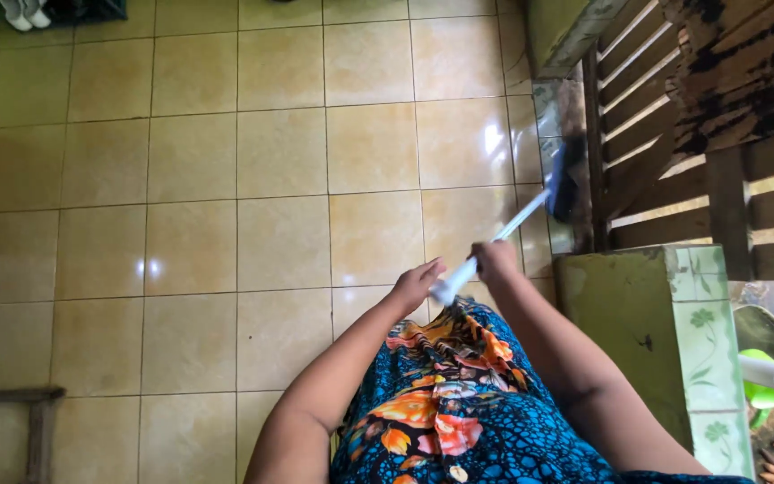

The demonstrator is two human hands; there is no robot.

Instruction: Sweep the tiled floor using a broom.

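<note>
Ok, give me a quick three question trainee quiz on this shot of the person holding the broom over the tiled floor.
1. True or false: both hands grip the white broom handle.
2. The dark broom head rests closest to: A) the wooden slatted gate, B) the green wall at far left, C) the person's dress.
3. What covers the floor?

Key:
1. True: left hand at the handle's end, right hand further up.
2. A.
3. Glossy beige square tiles.
</note>
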